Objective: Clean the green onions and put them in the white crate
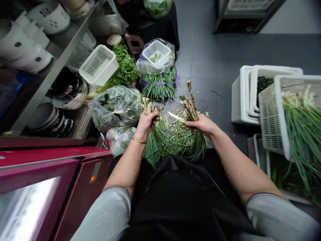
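Observation:
My left hand (148, 121) is closed round a bunch of green onions whose pale, cleaned-looking ends (146, 103) point up, with the green leaves hanging below. In my right hand (200, 124) is another bunch, with brown, dirty root ends (190, 106) standing up; its leaves droop toward my lap. One slim white stalk (177, 116) sticks out leftward from my right fingers. The two hands are apart. Between and below them lies a loose heap of green onions (170, 137) with pale peelings on it.
White baskets (268, 115), one with green onions (304, 124), stand at the right. Bagged greens (117, 105), a small white basket (99, 65) and a purple-tied leafy bundle (159, 83) are ahead and left. A metal shelf (57, 67) and red appliance (72, 187) border the left.

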`<state>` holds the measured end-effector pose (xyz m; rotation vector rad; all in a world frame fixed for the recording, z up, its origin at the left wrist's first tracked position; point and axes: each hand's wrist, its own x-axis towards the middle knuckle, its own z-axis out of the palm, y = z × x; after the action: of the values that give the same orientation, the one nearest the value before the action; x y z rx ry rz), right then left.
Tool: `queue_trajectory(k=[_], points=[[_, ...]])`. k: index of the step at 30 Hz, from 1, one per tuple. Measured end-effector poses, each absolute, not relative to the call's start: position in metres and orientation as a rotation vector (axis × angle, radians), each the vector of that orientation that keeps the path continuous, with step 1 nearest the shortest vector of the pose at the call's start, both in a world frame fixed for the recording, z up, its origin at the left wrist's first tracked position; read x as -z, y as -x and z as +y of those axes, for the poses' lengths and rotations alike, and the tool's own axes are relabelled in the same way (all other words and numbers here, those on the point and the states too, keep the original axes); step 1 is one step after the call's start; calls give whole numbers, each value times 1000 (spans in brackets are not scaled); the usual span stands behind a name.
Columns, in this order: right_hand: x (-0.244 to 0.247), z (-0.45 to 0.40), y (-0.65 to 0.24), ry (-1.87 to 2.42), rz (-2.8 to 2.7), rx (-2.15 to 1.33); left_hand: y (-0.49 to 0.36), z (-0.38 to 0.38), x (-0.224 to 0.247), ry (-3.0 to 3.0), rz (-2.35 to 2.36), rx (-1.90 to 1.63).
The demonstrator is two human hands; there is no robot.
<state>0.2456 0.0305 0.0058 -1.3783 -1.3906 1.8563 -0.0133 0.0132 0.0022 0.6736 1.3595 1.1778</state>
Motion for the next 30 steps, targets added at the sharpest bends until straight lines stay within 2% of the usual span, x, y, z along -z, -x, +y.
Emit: queue_trajectory(k=[3,9,16,26,28,30], points=[[-5,34,-270,1439,-1450,-1826,22,18,-4,-657,1364,-1156],[1,31,-277,1448,-1315,-1777,-9,18,5,-835,1342,-800],[10,12,-220,1282,-1224,-1833,-52,13,10,-855,1088,-836],[3,24,-211,1131,-1085,-1896,6,13,13,-957,1355,-1071],[3,23,-202,1174,-1234,-1856,9,8,13,-1015,1338,-989],[5,21,-191,1288,-1421,-1664,10,3,13,-1036,1276,-837]])
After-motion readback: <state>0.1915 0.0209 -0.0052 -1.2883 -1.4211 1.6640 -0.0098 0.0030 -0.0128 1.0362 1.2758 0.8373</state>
